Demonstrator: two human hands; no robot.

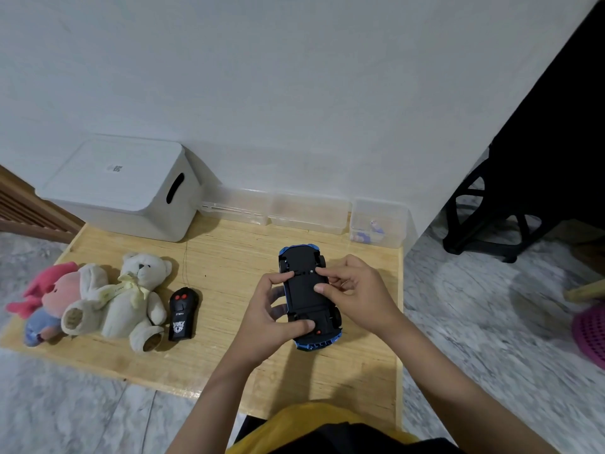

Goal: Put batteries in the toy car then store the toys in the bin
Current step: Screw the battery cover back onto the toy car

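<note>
A blue toy car (pixel 302 291) is held upside down above the wooden table (pixel 229 263), its black underside facing me. My left hand (pixel 271 319) grips its left side, thumb on the rear of the chassis. My right hand (pixel 357 290) holds the right side, with two fingertips pressing on the underside near the battery cover. A white lidded bin (pixel 121 185) stands at the table's back left. A black remote control (pixel 182 313) lies left of the car. A cream teddy bear (pixel 134 296) and a pink plush toy (pixel 49 299) lie at the left edge. No batteries are visible.
Clear plastic containers (pixel 307 209) line the wall at the back; the right one (pixel 376 224) holds small items. A black chair base (pixel 491 208) stands on the marble floor to the right, with a pink basket (pixel 589 332) at the right edge.
</note>
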